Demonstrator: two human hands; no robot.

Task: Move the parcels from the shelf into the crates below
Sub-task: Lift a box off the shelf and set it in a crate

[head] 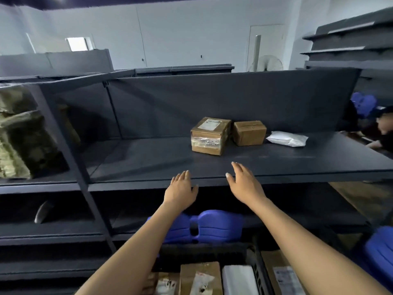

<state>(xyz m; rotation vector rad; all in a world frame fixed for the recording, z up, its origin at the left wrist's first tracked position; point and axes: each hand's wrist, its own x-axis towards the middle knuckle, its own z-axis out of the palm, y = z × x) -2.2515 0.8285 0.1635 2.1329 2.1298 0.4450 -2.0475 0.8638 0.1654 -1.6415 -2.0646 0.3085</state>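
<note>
On the dark shelf (148,158) stand three parcels: a taped cardboard box with a label (209,136), a plain smaller cardboard box (248,133) to its right, and a white plastic mailer (287,138) further right. My left hand (181,188) and my right hand (243,182) reach out side by side at the shelf's front edge, fingers straight, holding nothing, both short of the labelled box. Below, a dark crate (204,251) holds several parcels, partly covered by my arms.
A blue plastic piece (212,226) sits on the lower shelf behind the crate, and another blue item (380,254) at the lower right. A camouflage bundle (19,135) fills the left shelf bay. A person (380,128) crouches at the right edge. A shelf upright (70,158) stands left.
</note>
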